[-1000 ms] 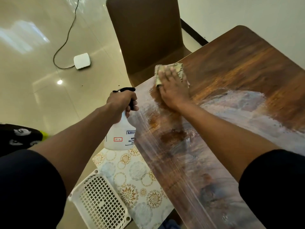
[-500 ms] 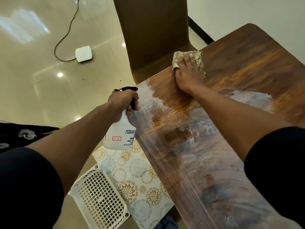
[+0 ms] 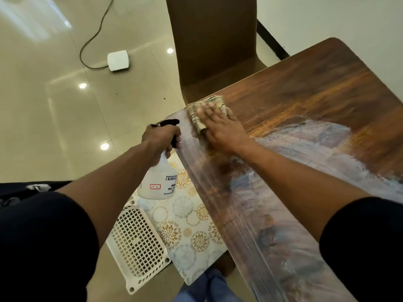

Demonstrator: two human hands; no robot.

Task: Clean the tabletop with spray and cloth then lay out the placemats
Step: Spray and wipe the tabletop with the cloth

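My right hand [image 3: 220, 127] lies flat on a patterned cloth [image 3: 197, 115], pressing it onto the brown wooden tabletop [image 3: 305, 101] near the table's left edge. Wet smeared streaks cover the near part of the tabletop. My left hand [image 3: 160, 139] grips the black trigger head of a white spray bottle [image 3: 158, 182], held upright just off the table's left edge. A placemat [image 3: 187, 223] with gold and grey flower circles lies below the table's edge, partly hidden under the bottle and the table.
A brown chair [image 3: 209, 40] stands at the table's far left side. A white perforated plastic tray [image 3: 136, 240] lies next to the placemat. On the glossy tiled floor sits a white box [image 3: 118, 60] with a dark cable.
My right hand has slid the cloth back toward me and to the left edge, after pushing it farther up the table half a second ago. The left hand with the bottle has stayed nearly still.
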